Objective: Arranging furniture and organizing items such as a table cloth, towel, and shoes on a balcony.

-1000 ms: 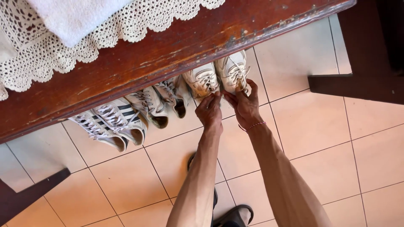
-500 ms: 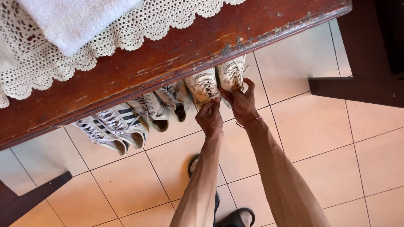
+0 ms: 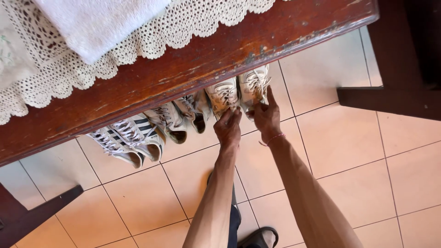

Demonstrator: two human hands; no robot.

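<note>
Left hand (image 3: 228, 129) gripping the heel of a cream sneaker (image 3: 222, 94), right hand (image 3: 267, 118) holding the heel of its partner sneaker (image 3: 253, 85), both on the tiled floor (image 3: 349, 151) under the wooden table (image 3: 193, 64), striped shoes (image 3: 128, 138) lined up beside, lace cloth (image 3: 151, 36) above

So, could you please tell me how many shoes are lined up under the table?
6: a striped pair at left, a middle pair, and a cream pair at the hands. More may hide under the table.
</note>
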